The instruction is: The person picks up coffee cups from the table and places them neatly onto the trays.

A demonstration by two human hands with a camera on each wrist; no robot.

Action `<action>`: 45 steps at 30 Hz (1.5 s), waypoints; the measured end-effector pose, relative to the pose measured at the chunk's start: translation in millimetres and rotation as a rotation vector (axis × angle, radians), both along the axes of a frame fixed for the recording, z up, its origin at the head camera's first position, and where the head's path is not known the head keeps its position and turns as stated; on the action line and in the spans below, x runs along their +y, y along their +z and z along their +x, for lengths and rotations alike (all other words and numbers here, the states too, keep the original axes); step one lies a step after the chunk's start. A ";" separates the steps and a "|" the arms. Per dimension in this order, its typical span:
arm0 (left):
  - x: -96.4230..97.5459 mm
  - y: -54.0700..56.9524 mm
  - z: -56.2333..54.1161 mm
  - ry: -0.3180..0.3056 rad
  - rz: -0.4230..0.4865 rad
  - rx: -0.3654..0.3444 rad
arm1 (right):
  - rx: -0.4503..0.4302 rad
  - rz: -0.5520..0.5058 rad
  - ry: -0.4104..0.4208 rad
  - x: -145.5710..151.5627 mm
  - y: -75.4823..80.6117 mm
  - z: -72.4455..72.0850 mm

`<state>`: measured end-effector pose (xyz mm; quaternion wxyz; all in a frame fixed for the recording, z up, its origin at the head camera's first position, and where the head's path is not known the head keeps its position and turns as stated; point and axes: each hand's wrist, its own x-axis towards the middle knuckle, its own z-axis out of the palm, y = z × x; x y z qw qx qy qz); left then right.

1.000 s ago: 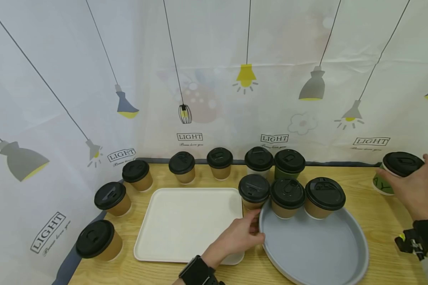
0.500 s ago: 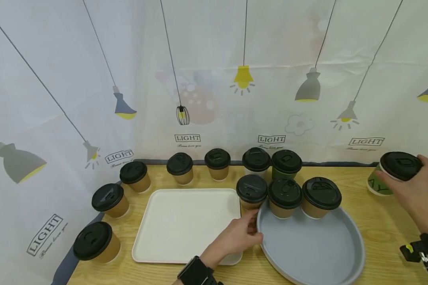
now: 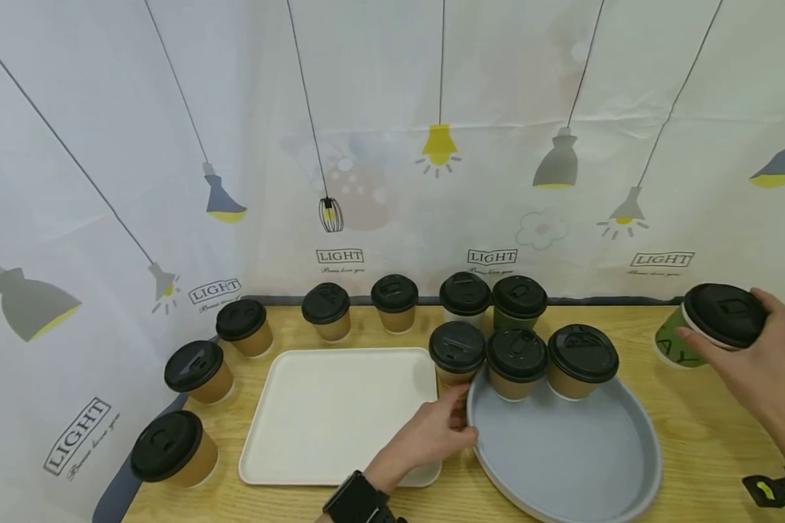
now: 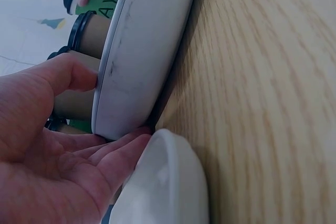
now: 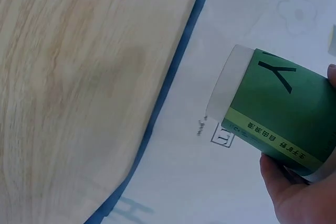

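My right hand (image 3: pixel 762 367) grips a green paper coffee cup (image 3: pixel 675 340) by its upper part, just below the black lid. The cup is tilted, and in the right wrist view its white bottom edge shows above the tabletop. At the left rim of the grey round tray (image 3: pixel 569 450), my left hand (image 3: pixel 435 432) holds on. Thumb and fingers bracket the tray wall (image 4: pixel 139 56) in the left wrist view. Two brown lidded cups (image 3: pixel 515 367) stand at the tray's back edge. Another brown cup (image 3: pixel 456 352) stands beside its left rim.
Left of the round tray lies a cream rectangular tray (image 3: pixel 340 414), close to my left hand. A white cup (image 3: pixel 464 298) and a dark green cup (image 3: pixel 520 301) stand behind. Several brown cups (image 3: pixel 199 374) line the back and left of the wooden table, before a printed curtain (image 3: pixel 379 109).
My right hand has brought the green cup leftward and a little nearer, tilting it more. The left hand keeps its hold on the tray rim. The head view has shifted slightly.
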<state>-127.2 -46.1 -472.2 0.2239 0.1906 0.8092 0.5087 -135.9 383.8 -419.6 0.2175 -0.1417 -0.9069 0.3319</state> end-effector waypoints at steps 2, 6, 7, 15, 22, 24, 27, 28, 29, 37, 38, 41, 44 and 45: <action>0.2 -0.1 -0.1 -0.001 -0.002 0.000 | 0.002 0.006 0.012 -3.4 2.4 4.3; 0.2 0.6 0.5 -0.002 -0.005 -0.004 | 0.001 -0.007 0.037 -12.2 7.7 14.5; 0.3 0.9 0.6 -0.001 -0.004 -0.007 | -0.002 -0.011 0.043 -14.5 9.1 17.0; 0.5 1.2 0.5 -0.002 -0.013 0.008 | -0.050 -0.009 0.067 -32.2 18.2 38.3; 1.0 3.0 1.0 0.002 -0.016 0.014 | -0.043 0.035 0.092 -44.4 18.3 51.6; 1.2 3.2 1.2 0.001 -0.011 0.010 | -0.034 0.040 0.111 -46.8 16.9 54.5; 1.3 3.6 1.7 0.000 -0.009 0.006 | -0.010 0.046 0.140 -48.8 14.2 58.9; 1.4 3.5 1.7 0.000 -0.008 0.005 | 0.012 0.045 0.155 -48.9 12.9 60.2; 1.4 3.4 1.8 0.001 -0.010 0.006 | 0.031 0.044 0.167 -49.1 11.4 61.4; 1.3 3.0 1.4 0.003 -0.012 0.005 | 0.015 0.051 0.246 -54.8 -2.2 69.3; 1.3 3.0 1.4 0.002 -0.011 0.005 | 0.010 0.053 0.260 -55.8 -3.5 69.7; 1.2 3.0 1.2 0.001 -0.009 0.005 | 0.018 0.059 0.304 -57.3 -6.0 70.3; 1.0 2.6 0.8 0.000 -0.007 0.008 | 0.035 0.077 0.319 -58.3 -8.1 70.9; 0.9 2.4 0.6 0.000 -0.007 0.009 | 0.041 0.082 0.319 -58.5 -8.6 71.1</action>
